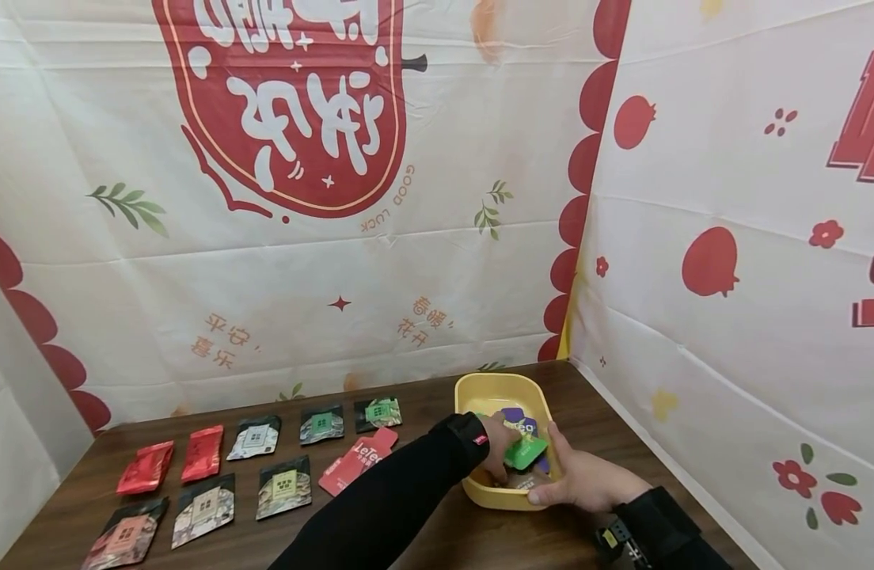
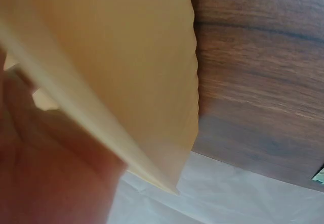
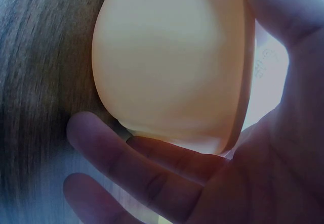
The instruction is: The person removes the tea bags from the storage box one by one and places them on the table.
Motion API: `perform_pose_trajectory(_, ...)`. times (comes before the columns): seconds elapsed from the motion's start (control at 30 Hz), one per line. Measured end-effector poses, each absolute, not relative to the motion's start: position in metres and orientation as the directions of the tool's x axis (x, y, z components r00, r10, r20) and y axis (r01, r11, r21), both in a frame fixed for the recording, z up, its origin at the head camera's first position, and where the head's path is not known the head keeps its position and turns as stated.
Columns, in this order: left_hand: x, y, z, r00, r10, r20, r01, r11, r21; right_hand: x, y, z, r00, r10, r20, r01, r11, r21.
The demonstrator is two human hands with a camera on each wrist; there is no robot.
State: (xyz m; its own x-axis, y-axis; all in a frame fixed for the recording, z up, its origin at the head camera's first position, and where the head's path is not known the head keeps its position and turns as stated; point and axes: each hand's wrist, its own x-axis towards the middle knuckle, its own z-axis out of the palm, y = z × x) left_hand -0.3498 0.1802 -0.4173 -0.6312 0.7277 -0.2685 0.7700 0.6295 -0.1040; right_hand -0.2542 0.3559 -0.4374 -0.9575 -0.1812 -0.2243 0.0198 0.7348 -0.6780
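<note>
A yellow plastic basket (image 1: pixel 504 497) stands on the table in the head view, with green and purple packets heaped inside. My left hand (image 1: pixel 499 445) reaches over its left side, down among them. Its fingers are at a shiny green packet (image 1: pixel 526 451); I cannot tell whether they grip it. Beside that lies a purple packet (image 1: pixel 515 416) with white letters. In the left wrist view the basket wall (image 2: pixel 126 57) hides the fingertips. My right hand (image 1: pixel 587 475) holds the near right corner of the basket, thumb and fingers around the wall (image 3: pixel 172 57) in the right wrist view.
Left of the basket lies a red-pink packet (image 1: pixel 359 461) marked LeTee. Farther left are several dark pouches, such as one with a yellow-green label (image 1: pixel 283 487), and two red packets (image 1: pixel 203 453). Printed cloth (image 1: pixel 323 293) hangs behind the table (image 1: pixel 423 518) and along its right.
</note>
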Motion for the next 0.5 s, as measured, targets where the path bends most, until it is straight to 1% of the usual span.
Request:
perform_pose_trajectory(0.07,-0.352,0.183,-0.422,-0.623,0.744,-0.242,0.781,0.606,-0.149,-0.254,0.356,-0.437,-0.958,-0.181,-0.220,0.017,0.736,-0.677)
perform_pose_trajectory(0.17,-0.354,0.186,-0.428,-0.604,0.764,-0.226,0.797,0.575,-0.184,-0.254,0.356,-0.437,-0.959,-0.172,-0.228,0.028,0.739,-0.673)
perform_pose_trajectory(0.33,-0.357,0.185,-0.423,-0.566,0.797,-0.209,0.823,0.536,-0.187,-0.253,0.356,-0.438,-0.959,-0.167,-0.230,0.030,0.746,-0.665)
perform_pose_trajectory(0.43,-0.361,0.181,-0.418,-0.552,0.823,-0.135,0.831,0.529,-0.172,-0.253,0.356,-0.438,-0.960,-0.181,-0.213,0.006,0.750,-0.662)
perform_pose_trajectory(0.5,-0.364,0.176,-0.413,-0.526,0.847,-0.080,0.845,0.511,-0.157,-0.254,0.355,-0.438,-0.962,-0.186,-0.202,-0.005,0.748,-0.664)
